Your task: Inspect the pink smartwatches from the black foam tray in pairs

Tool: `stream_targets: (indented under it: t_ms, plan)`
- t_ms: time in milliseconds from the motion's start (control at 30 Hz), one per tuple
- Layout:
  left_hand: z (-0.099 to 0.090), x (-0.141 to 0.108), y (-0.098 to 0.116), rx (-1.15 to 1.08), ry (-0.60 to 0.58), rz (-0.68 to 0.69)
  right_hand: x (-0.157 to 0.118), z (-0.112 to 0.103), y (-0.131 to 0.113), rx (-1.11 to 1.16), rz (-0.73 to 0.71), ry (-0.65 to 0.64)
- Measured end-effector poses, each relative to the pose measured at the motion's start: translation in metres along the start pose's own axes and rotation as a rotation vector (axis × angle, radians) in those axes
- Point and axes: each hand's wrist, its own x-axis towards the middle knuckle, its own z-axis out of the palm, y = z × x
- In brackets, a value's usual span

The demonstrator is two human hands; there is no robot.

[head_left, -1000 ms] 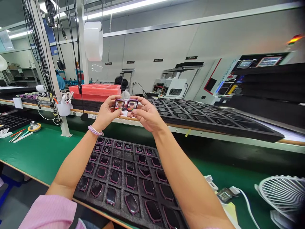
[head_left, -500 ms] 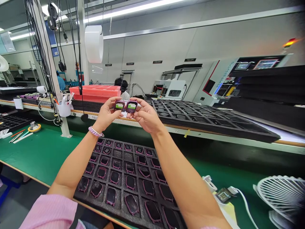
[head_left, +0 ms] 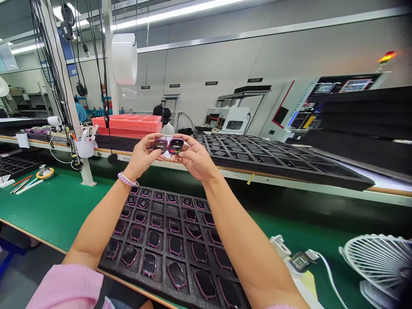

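Observation:
Two small watches with purple frames are held up side by side in front of me, above the far edge of a black foam tray (head_left: 128, 269). My left hand (head_left: 143, 155) is closed on the left watch (head_left: 160, 145), thumb at its lower edge. Fingers of my right hand (head_left: 197, 158) pinch the right watch (head_left: 176, 146). Both screens are lit, with content too small to read. Below my arms, the tray holds several similar watches with dark screens in its compartments; a couple of compartments near the back hold none.
A shelf with a large black tray (head_left: 277, 161) and red foam trays (head_left: 128, 124) runs behind my hands. A white pen cup (head_left: 85, 148) hangs at the left post. On the right lie a white fan (head_left: 380, 262) and a charger with a cable (head_left: 301, 260).
Both watch screens have changed from a bright green and white display to a darker one, the right with coloured marks. My hands stay nearly in place; the view has shifted slightly.

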Motion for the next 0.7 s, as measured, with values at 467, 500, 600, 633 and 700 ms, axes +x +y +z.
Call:
stream_targets:
  t_ms: [467, 500, 600, 633, 700]
  plan:
    - [0.001, -0.002, -0.005, -0.045, 0.029, -0.107, -0.001, -0.001, 0.01, 0.031, 0.011, 0.023]
    - [0.001, -0.003, -0.005, -0.048, 0.027, -0.11, -0.001, 0.0, 0.01, 0.04, 0.017, 0.021]
    - [0.001, -0.011, 0.007, -0.047, 0.017, -0.11, -0.009, 0.004, 0.001, 0.049, 0.034, 0.033]
    - [0.0, -0.017, 0.015, -0.047, 0.028, -0.075, -0.016, 0.007, -0.007, 0.046, 0.02, 0.049]
    - [-0.005, -0.031, 0.031, -0.039, 0.081, 0.067, -0.037, 0.01, -0.027, 0.031, -0.073, 0.116]
